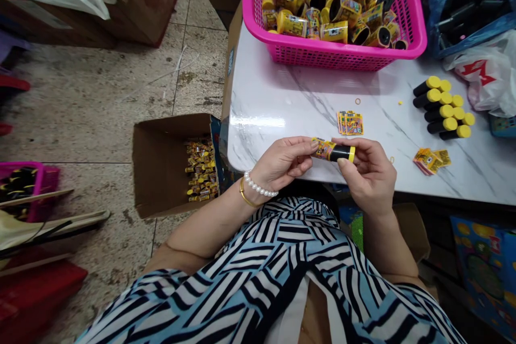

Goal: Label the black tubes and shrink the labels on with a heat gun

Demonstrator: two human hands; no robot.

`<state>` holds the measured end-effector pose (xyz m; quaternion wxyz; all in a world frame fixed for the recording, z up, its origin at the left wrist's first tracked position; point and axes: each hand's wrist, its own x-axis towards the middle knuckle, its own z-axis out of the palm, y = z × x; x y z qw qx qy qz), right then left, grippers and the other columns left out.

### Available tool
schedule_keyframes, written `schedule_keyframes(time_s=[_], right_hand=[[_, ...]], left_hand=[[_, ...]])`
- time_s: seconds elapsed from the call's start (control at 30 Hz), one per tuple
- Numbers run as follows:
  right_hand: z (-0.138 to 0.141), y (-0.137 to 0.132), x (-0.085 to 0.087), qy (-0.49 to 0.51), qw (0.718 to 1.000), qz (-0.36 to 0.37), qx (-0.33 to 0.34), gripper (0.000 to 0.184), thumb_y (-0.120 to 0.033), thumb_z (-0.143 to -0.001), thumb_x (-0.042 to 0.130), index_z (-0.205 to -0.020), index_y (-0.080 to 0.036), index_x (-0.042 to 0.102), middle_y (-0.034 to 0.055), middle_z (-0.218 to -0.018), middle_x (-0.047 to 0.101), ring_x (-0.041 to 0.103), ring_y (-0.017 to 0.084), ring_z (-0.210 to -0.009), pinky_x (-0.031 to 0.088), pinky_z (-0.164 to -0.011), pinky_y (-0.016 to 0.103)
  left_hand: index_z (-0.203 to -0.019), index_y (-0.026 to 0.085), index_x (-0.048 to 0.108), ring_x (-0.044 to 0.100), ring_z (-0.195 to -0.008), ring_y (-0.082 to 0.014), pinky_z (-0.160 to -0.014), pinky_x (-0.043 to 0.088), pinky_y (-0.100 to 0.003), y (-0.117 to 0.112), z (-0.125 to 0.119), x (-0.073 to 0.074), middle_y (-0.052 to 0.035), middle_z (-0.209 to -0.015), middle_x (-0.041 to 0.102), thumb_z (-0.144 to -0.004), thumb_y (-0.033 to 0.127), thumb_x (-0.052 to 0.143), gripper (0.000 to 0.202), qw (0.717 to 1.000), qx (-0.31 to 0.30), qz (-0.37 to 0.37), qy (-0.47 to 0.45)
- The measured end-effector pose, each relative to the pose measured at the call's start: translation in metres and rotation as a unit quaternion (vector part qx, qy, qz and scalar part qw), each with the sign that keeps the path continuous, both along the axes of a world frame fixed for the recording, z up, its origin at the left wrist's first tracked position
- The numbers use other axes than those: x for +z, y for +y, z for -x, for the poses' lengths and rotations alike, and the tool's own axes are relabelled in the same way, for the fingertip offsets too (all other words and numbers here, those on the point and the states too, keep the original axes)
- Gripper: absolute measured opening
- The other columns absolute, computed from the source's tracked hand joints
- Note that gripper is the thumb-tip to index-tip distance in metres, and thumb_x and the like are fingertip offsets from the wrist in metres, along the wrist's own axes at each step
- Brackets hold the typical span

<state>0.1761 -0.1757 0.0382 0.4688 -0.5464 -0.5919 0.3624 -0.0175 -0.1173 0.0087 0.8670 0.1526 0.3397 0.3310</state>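
Observation:
Over the table's front edge, both hands hold a small black tube with a yellow cap (pixel 343 153). A colourful printed yellow sleeve (pixel 323 149) covers its left part, while the black middle is bare. My left hand (pixel 288 160) pinches the sleeve's left end between thumb and finger. Around the capped end, the thumb and fingers of my right hand (pixel 370 172) are closed. Just beyond the tube lies a small stack of flat printed sleeves (pixel 350 123). More flat sleeves (pixel 431 160) lie to the right of my right hand.
Capped black tubes (pixel 441 112) lie in a group at the right. A pink basket (pixel 342 45) of wrapped yellow containers stands at the back. Beside it are a blue bag (pixel 437 37) and a white plastic bag (pixel 489 72). An open cardboard box (pixel 159 164) with wrapped tubes sits lower left.

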Motion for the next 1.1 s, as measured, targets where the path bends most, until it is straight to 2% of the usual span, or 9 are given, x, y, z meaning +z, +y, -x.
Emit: schedule_keyframes(time_s=[0.13,0.23,0.3,0.4,0.57,0.73,0.83,0.93,1.1], right_hand=[[-0.008,0.001,-0.005,-0.061,0.996,-0.061,-0.025,0.038,-0.03,-0.09,0.083,-0.125,-0.027,0.071,0.0079,-0.121,0.076,0.076,0.024,-0.108,0.066,-0.097,0.041],[-0.014,0.004,-0.006,-0.095,0.989,-0.11,-0.017,0.041,-0.03,-0.085,0.088,-0.124,-0.03,0.075,0.0073,-0.118,0.073,0.072,0.026,-0.112,0.065,-0.094,0.043],[-0.014,0.006,-0.006,-0.101,0.989,-0.108,0.007,0.041,-0.03,-0.085,0.087,-0.125,-0.032,0.077,0.0072,-0.117,0.07,0.07,0.026,-0.113,0.065,-0.09,0.043],[-0.012,0.008,-0.006,-0.102,0.99,-0.085,0.049,0.044,-0.027,-0.088,0.083,-0.131,-0.035,0.077,0.0059,-0.117,0.066,0.069,0.021,-0.1,0.065,-0.084,0.04],[-0.014,0.002,-0.012,-0.118,0.989,-0.062,0.057,0.053,-0.026,-0.091,0.08,-0.142,-0.031,0.069,0.0061,-0.116,0.071,0.072,0.019,-0.094,0.066,-0.088,0.04],[-0.024,0.002,-0.014,-0.204,0.966,-0.154,0.043,0.039,-0.019,-0.088,0.082,-0.125,-0.028,0.075,0.0064,-0.113,0.077,0.075,0.021,-0.097,0.066,-0.089,0.04],[-0.028,0.005,-0.012,-0.234,0.948,-0.209,0.045,0.045,-0.012,-0.087,0.082,-0.128,-0.029,0.075,0.0082,-0.12,0.078,0.076,0.023,-0.107,0.065,-0.096,0.042],[-0.028,0.004,-0.015,-0.234,0.943,-0.233,0.042,0.049,-0.01,-0.084,0.084,-0.129,-0.03,0.077,0.0077,-0.121,0.079,0.077,0.023,-0.109,0.066,-0.098,0.04],[-0.016,0.002,-0.033,-0.019,0.999,-0.026,-0.011,0.034,-0.028,-0.085,0.089,-0.118,-0.024,0.079,0.0045,-0.106,0.08,0.08,0.019,-0.09,0.07,-0.086,0.035]], left_hand=[[-0.099,0.012,0.08,0.048,-0.054,-0.0052,-0.044,0.03,-0.014,-0.01,0.0,0.0,-0.0015,-0.07,0.063,-0.077,0.038,0.094,0.036,0.993,0.054,-0.075,0.078],[-0.123,0.021,0.078,0.066,-0.084,-0.0115,-0.067,0.053,-0.017,-0.012,0.003,0.004,-0.0094,-0.118,0.073,-0.074,0.03,0.097,0.053,0.967,0.112,-0.195,0.118],[-0.125,0.022,0.077,0.07,-0.102,-0.0179,-0.084,0.059,-0.024,-0.009,0.004,0.006,-0.0109,-0.131,0.071,-0.072,0.027,0.097,0.057,0.959,0.066,-0.259,0.097],[-0.112,0.016,0.078,0.071,-0.094,-0.0177,-0.084,0.059,-0.027,-0.002,0.004,0.005,-0.0089,-0.108,0.076,-0.077,0.029,0.094,0.04,0.955,-0.009,-0.284,0.081],[-0.101,0.013,0.077,0.069,-0.081,-0.0138,-0.077,0.056,-0.024,0.002,-0.003,0.0,-0.0049,-0.093,0.076,-0.074,0.028,0.095,0.036,0.958,-0.031,-0.268,0.1],[-0.109,0.013,0.076,0.07,-0.081,-0.0147,-0.075,0.058,-0.026,0.004,-0.009,0.002,-0.0065,-0.095,0.076,-0.078,0.031,0.093,0.04,0.958,-0.048,-0.272,0.081],[-0.119,0.013,0.073,0.071,-0.078,-0.0154,-0.07,0.059,-0.027,0.006,-0.007,-0.003,-0.0088,-0.097,0.077,-0.083,0.037,0.09,0.046,0.965,-0.043,-0.249,0.065],[-0.109,0.012,0.075,0.069,-0.072,-0.0127,-0.07,0.058,-0.025,0.007,-0.005,-0.009,-0.0086,-0.093,0.078,-0.085,0.036,0.089,0.037,0.962,-0.034,-0.26,0.079],[-0.107,0.012,0.078,0.073,-0.093,-0.0155,-0.086,0.057,-0.026,0.004,-0.01,-0.009,-0.0094,-0.105,0.08,-0.083,0.028,0.089,0.031,0.931,-0.009,-0.344,0.119]])
